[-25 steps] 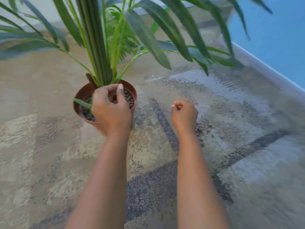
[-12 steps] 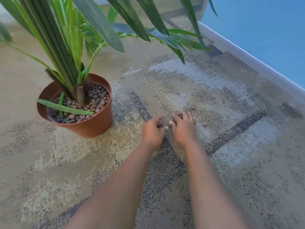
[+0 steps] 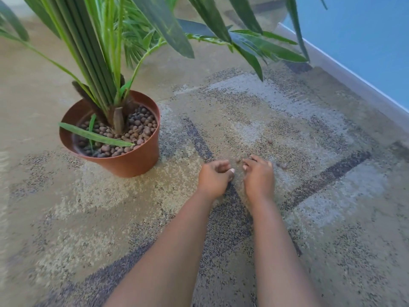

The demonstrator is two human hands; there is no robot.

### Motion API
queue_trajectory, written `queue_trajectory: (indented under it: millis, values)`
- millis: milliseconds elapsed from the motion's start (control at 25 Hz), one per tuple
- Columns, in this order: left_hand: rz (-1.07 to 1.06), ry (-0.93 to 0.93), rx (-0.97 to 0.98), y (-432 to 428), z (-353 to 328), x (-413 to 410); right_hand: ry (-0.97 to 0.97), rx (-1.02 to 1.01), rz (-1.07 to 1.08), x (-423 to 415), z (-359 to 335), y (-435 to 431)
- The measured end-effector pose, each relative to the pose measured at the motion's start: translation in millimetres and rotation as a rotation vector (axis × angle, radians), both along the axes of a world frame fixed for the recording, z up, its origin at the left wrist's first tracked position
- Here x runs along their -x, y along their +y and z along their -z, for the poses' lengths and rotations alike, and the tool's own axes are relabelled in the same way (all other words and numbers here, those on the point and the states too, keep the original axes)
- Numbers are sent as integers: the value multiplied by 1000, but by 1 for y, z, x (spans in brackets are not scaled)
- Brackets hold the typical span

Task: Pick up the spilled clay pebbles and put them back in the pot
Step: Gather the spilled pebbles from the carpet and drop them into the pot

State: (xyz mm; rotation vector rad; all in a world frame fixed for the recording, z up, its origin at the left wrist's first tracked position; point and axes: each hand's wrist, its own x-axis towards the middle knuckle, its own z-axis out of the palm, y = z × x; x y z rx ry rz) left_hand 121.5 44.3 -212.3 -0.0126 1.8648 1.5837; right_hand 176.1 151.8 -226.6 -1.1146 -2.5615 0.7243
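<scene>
One pot [image 3: 124,160], one plant [image 3: 99,52], two hands, about four loose pebbles [image 3: 270,141] on the carpet [image 3: 332,218]

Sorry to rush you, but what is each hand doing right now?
Left hand: fingers curled on the carpet; contents cannot be told.
Right hand: fingers curled by loose pebbles; contents cannot be told.

Both my forearms bare, no sleeves. My left hand [image 3: 213,177] and right hand [image 3: 259,173]: light-painted nails, no gloves.
</scene>
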Motion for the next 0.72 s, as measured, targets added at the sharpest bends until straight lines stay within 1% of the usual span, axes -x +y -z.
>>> queue_trajectory:
  millis: [120, 280, 400, 480, 600, 640, 720]
  values:
    - [-76, -207, -132, -2, -10, 3, -10, 59, -2, 5, -11, 9]
    - [-110, -379, -246, -3, -21, 8, -36, 271, 49, 6, -31, 16]
    - [-84, -459, -301, -5, -27, 12, -91, 404, -89, 15, -49, 7]
    - [-92, -488, -335, -6, -29, 15, -169, 398, -197, 24, -57, -5]
    - [-197, -504, -343, -12, -29, 20, -250, 270, -300, 35, -64, -21]
    - [-233, -509, -352, -15, -28, 21, -259, 249, -329, 38, -66, -24]
    - [-294, -530, -392, -20, -27, 24, -253, 275, -356, 43, -73, -27]
